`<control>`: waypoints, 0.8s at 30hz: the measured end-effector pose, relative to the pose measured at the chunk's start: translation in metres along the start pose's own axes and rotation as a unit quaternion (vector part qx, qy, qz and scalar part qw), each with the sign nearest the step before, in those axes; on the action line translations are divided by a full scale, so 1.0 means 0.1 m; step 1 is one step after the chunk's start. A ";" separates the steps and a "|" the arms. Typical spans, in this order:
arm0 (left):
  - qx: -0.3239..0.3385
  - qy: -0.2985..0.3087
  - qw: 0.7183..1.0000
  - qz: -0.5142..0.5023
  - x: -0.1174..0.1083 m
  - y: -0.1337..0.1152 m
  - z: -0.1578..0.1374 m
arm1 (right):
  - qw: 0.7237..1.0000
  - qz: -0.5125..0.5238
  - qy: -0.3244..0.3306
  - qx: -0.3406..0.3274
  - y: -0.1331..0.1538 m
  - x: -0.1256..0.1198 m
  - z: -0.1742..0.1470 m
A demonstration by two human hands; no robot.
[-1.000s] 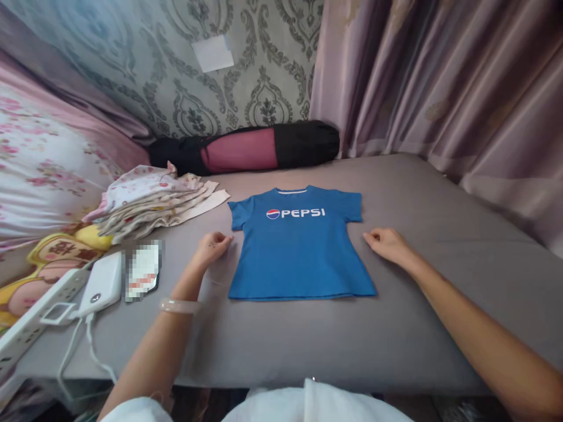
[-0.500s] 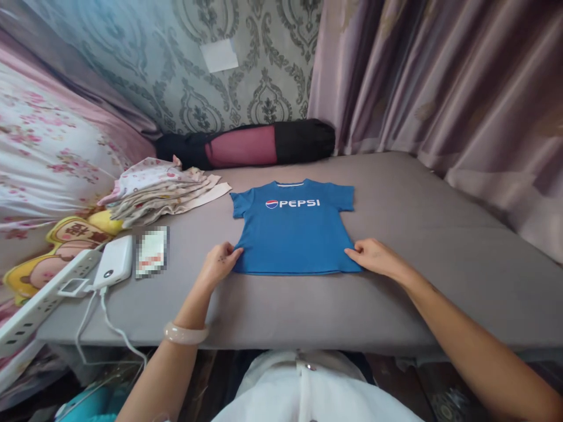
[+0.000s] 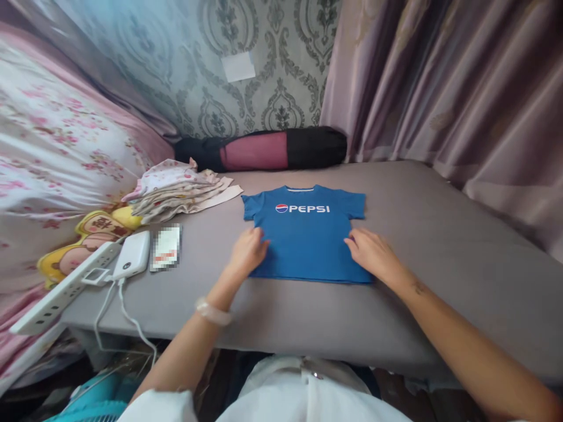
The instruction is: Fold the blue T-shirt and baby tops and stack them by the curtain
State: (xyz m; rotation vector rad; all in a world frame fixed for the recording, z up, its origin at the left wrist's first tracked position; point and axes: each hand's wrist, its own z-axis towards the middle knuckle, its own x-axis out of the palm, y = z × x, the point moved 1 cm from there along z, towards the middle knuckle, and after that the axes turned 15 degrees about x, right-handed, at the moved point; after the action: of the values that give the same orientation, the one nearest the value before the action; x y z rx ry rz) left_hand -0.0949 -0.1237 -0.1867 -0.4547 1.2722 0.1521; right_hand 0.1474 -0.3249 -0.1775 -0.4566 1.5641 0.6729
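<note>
Left hand (image 3: 247,250), right hand (image 3: 373,249) half-curled

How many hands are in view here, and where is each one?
2: the left hand at the left edge of the blue T-shirt, and the right hand at its right edge. Both show plainly; no other hand is visible.

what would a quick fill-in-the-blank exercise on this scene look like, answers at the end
The white lettering on the blue T-shirt spells ____.
The T-shirt lies to the ____ of the pile of clothes.
Of the left hand and right hand, the one on the arm with the pale bracelet is the ____ hand.

Missing words: PEPSI; right; left
</note>
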 end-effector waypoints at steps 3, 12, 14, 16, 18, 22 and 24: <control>0.114 -0.008 0.993 -0.024 0.34 -0.32 0.43 | 0.987 0.047 -0.025 -0.152 0.51 0.25 0.14; 0.022 0.018 1.000 0.012 0.74 -0.11 0.78 | 0.993 0.013 -0.009 -0.115 0.66 0.74 0.44; -0.006 0.022 0.999 0.033 0.65 0.09 0.72 | 0.996 0.002 -0.017 -0.083 0.51 0.73 0.50; -0.027 0.025 0.998 0.050 0.57 0.27 0.68 | 0.998 -0.007 -0.027 -0.058 0.38 0.71 0.55; -0.036 0.035 0.997 0.058 0.51 0.39 0.67 | 0.998 -0.013 -0.035 -0.044 0.28 0.69 0.59; -0.039 0.063 0.995 0.070 0.47 0.45 0.69 | 0.998 -0.020 -0.040 -0.038 0.22 0.65 0.60; -0.034 0.067 0.993 0.091 0.46 0.39 0.67 | 0.997 -0.026 -0.044 -0.051 0.21 0.65 0.56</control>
State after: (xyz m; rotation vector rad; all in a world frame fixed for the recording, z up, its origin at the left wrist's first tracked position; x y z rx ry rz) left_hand -0.0361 -0.0678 -0.2252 -0.4114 1.4442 0.3237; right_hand 0.1685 -0.2661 -0.2396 -0.5338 1.4351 0.7256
